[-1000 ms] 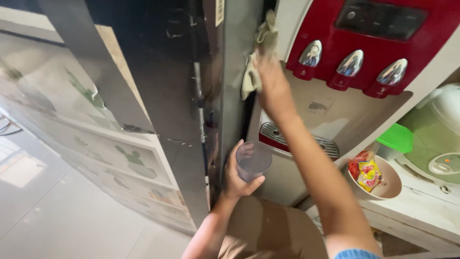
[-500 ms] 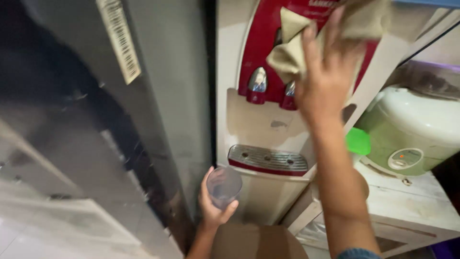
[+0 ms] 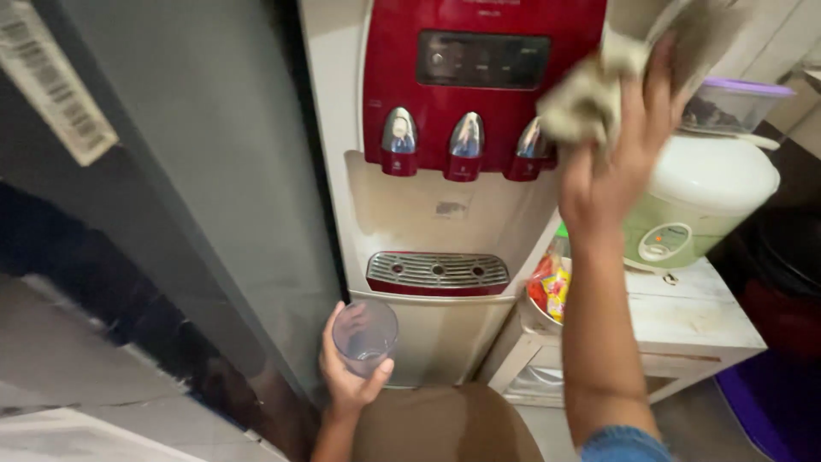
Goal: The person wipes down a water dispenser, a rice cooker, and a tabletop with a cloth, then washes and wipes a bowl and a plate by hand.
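Cloth [image 3: 590, 98] shifted right, top cut off

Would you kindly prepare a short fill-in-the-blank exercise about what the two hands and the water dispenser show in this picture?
1. The left hand holds a clear plastic ____.
2. The right hand presses a beige ____ against the dispenser's upper right side.
3. The water dispenser has ____ silver taps on its red panel.
4. The rice cooker stands to the ____ of the dispenser.

Missing words: cup; cloth; three; right
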